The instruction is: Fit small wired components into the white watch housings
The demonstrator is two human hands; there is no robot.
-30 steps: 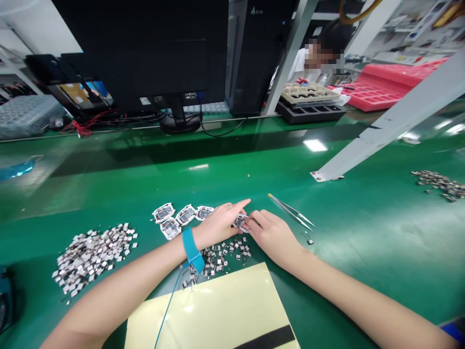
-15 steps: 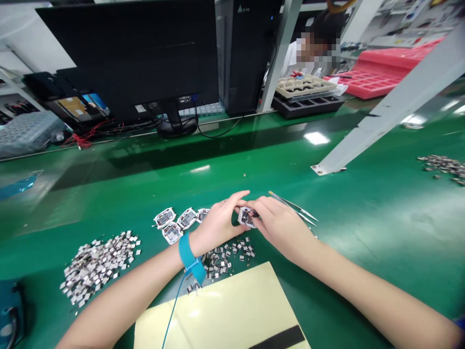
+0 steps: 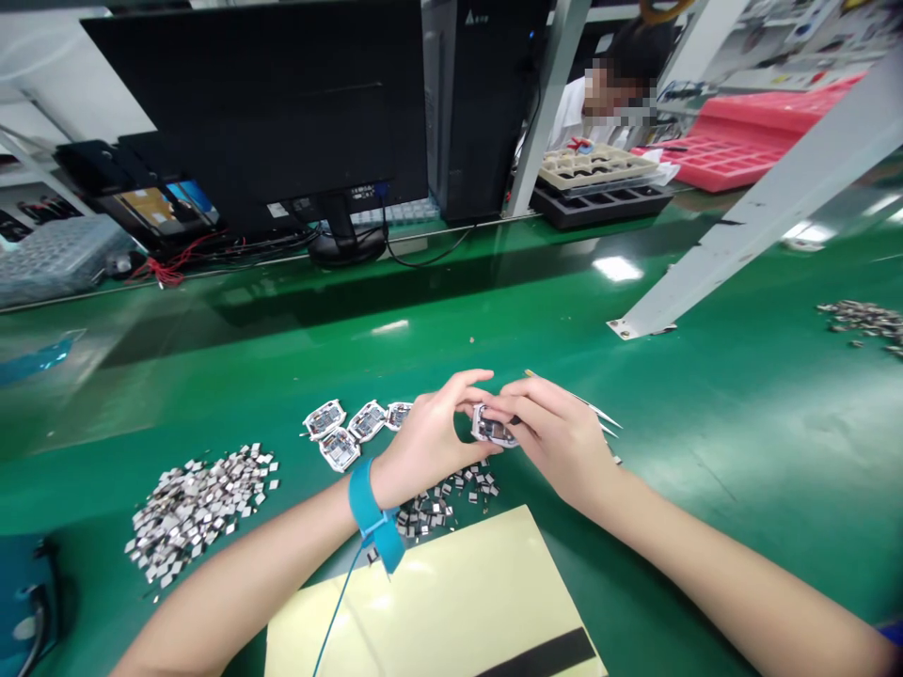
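The scene is viewed through one head-worn camera, faced forward and tilted down from above the near edge of the green desk (image 3: 705, 423). The left hand (image 3: 427, 447) and right hand (image 3: 561, 442) are framed close up at lower centre, while the monitor (image 3: 240, 103) beyond the far edge is taken in farther off.

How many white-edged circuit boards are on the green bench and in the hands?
5. Three white-edged circuit boards lie in a row, a fourth below, left of the left hand; the fifth between it and the right hand. Others may be hidden.
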